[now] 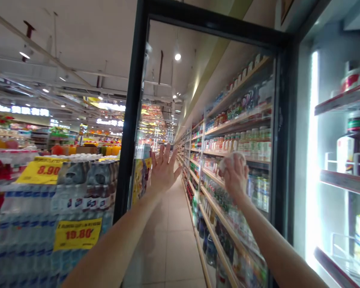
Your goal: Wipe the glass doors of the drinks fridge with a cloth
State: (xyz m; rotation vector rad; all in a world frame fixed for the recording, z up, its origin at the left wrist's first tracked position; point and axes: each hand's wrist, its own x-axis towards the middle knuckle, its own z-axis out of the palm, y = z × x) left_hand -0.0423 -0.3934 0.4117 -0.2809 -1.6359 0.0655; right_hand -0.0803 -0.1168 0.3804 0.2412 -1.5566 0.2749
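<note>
An open glass door point(180, 96) in a black frame stands in front of me, swung out from a lit drinks cooler. My left hand point(163, 170) is spread with the palm toward the glass, near the door's left side; whether it touches the pane I cannot tell. Farther right, my right hand point(235, 176) has its fingers bent over a crumpled whitish cloth point(232, 160) against the glass. Part of the cloth is hidden behind those fingers, and the picture is slightly blurred there.
The cooler shelves point(345, 180) with bottles and cans are at the right. Through the glass appear long drink shelves point(216, 188) and a tiled aisle floor point(174, 240). Stacked packs of bottled water point(27, 204) with yellow price signs point(78, 234) stand at the left.
</note>
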